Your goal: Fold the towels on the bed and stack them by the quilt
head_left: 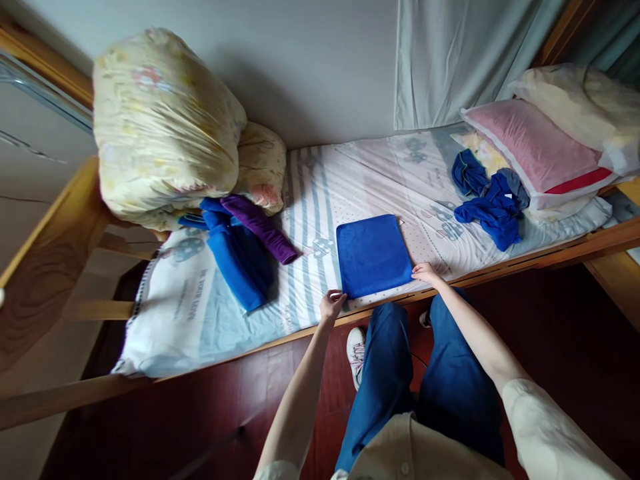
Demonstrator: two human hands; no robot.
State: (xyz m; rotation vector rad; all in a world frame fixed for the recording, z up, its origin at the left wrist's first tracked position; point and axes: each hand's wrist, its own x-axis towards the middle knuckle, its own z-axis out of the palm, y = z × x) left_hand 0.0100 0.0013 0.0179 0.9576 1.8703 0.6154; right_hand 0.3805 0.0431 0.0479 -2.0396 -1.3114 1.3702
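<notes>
Left hand (pixel 332 305) and right hand (pixel 424 273) pinch the blue cloth square's (pixel 376 256) seven and five o'clock corners on the bed (pixel 310 200).

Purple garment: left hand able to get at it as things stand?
Probably yes. The left hand is at a corner of the blue square cloth, but only striped sheet lies between it and the purple garment, whose near end is uncovered.

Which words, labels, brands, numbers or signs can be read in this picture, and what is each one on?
"YOUR LOVE", on the patterned bedding; the short word with it is unclear.
Other print on the bedding: too small or blurred to read.
White tag at the blue square cloth: too small to read.
</notes>
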